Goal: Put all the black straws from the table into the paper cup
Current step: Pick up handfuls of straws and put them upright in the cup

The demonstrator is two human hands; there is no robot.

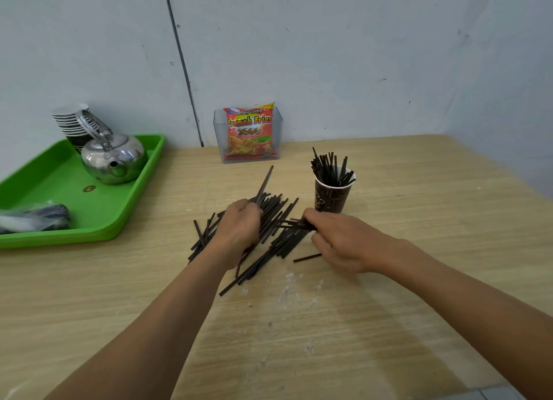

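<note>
Reaching over a wooden table (419, 220), a person's two hands work at a loose pile of black straws (287, 238) lying flat between and beneath them. The left hand (239, 226) is curled round a few straws, whose ends (264, 184) stick up past the knuckles toward the wall. The right hand (341, 244) pinches a small bundle (294, 223) between thumb and fingers at the pile's right edge, just in front of the cup (327, 197). That cup (dark brown, printed) stands upright and already holds a fan of straws (327, 167) leaning over its rim. One stray straw (306, 257) lies beside the right hand. At left, a green tray (59, 190) carries a steel kettle (113, 157) and stacked cups (71, 121); a snack bag (250, 130) stands in a clear box (278, 121) against the wall.
</note>
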